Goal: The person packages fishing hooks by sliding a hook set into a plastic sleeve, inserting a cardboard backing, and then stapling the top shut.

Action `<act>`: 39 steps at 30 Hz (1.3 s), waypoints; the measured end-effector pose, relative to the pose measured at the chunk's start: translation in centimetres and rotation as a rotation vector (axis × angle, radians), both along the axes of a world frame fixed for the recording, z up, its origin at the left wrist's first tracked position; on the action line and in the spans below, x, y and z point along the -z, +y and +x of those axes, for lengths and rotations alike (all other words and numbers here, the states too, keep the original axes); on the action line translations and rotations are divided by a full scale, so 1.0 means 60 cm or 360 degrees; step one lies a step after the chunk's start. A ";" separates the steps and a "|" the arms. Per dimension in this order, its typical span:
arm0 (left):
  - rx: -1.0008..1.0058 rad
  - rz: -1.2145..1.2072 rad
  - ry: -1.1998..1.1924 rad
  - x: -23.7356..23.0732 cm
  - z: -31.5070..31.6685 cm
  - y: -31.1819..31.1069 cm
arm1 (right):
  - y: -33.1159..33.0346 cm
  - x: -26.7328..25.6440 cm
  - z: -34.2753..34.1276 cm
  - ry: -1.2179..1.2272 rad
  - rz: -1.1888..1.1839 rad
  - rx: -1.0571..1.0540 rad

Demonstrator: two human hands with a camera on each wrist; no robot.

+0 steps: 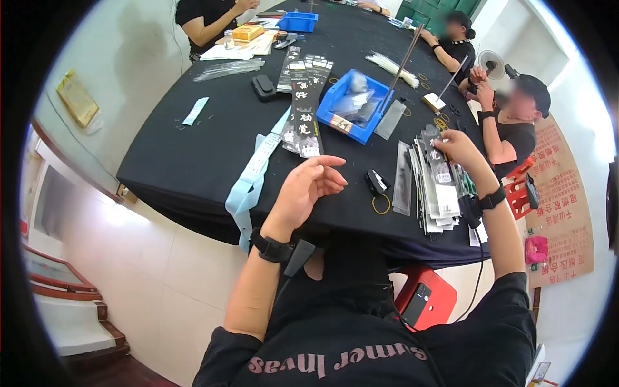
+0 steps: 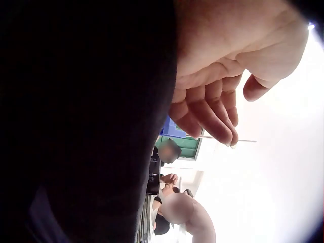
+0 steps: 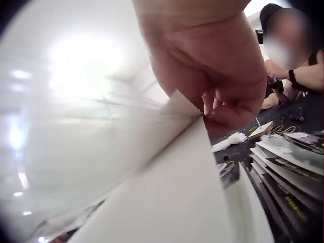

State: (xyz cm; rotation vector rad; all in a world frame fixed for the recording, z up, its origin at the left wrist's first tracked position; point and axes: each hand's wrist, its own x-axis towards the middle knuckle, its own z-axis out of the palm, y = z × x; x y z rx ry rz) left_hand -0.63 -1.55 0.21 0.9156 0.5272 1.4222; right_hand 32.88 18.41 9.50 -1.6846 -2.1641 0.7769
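Observation:
My right hand (image 1: 459, 149) pinches the upper end of a long, narrow packaging bag (image 1: 445, 192), which has a black printed top and a clear lower part. It hangs over a pile of similar bags and white cards (image 1: 422, 209) near the table's right front edge. In the right wrist view, the right hand's (image 3: 212, 86) curled fingers are at a white card with clear film (image 3: 167, 197). My left hand (image 1: 308, 188) hovers over the front of the table, holding nothing, its fingers loosely bent; the left wrist view shows its palm (image 2: 228, 55).
Ahead lie black printed packages (image 1: 303, 106) and a blue bin (image 1: 327, 106) with clear bags inside. Light blue ribbon (image 1: 242, 193) drapes over the front edge. A small black device (image 1: 376, 182) and a yellow rubber band (image 1: 381, 205) lie between my hands. Other people sit around the table.

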 end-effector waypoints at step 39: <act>-0.0002 -0.0011 0.0030 -0.001 0.002 -0.002 | -0.236 0.055 -0.169 -0.0899 0.0328 0.0410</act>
